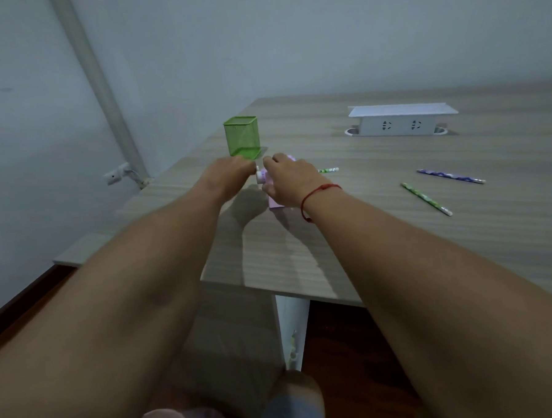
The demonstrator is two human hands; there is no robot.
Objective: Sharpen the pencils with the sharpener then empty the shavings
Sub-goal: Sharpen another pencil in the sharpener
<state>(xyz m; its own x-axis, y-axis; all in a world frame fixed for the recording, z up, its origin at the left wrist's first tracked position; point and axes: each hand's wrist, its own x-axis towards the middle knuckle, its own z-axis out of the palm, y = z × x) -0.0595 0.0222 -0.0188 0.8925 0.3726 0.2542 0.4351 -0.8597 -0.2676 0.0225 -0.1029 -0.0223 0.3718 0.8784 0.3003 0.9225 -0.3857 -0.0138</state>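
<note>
A pink sharpener stands on the wooden table near its left edge. My right hand lies over the sharpener's top and grips its body. My left hand is closed at the sharpener's left side, where a small white and purple knob sticks out. A green patterned pencil pokes out to the right from behind my right hand. Two more pencils lie loose further right: a green one and a blue one.
A green mesh pencil cup stands just behind my hands. A white power socket box sits at the back of the table. The table's front edge runs below my forearms, with dark floor underneath.
</note>
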